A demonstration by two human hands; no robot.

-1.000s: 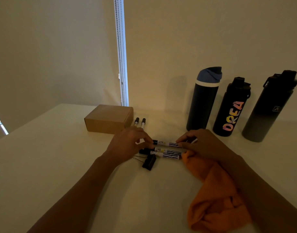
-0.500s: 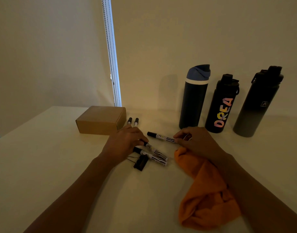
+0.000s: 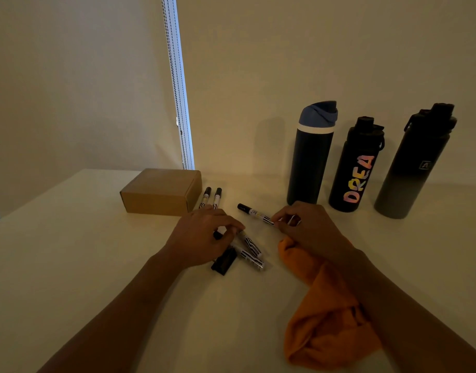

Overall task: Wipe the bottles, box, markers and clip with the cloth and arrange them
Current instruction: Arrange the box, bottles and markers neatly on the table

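nearest us the cloth (image 3: 325,313) lies slack on the tabletop (image 3: 70,265), under our right forearm and not in either hand, so no wiping is going on just now

next out, the clip (image 3: 224,262) sits flat beside two markers (image 3: 251,251), which a second ago lay bunched as three side by side under both hands. our left hand (image 3: 202,238) bends over their capped ends with fingertips pressed down on one; we judge its grip closed on that marker, though the fingers hide the contact

our right hand (image 3: 304,227) pinches the tail of a third marker (image 3: 254,211), grip closed on it. this is what has changed: that marker has been drawn out of the bunch and now points off toward the back left, well apart from the other two. we take it that sorting has begun, one marker at a time, probably toward the pair already set down

further back two more markers (image 3: 212,197) lie parallel, just beside the box (image 3: 161,191)

at the wall three bottles (image 3: 355,162) stand upright in a row, apart from each other and looking placed

whether the three loose markers and the clip have been wiped we cannot tell
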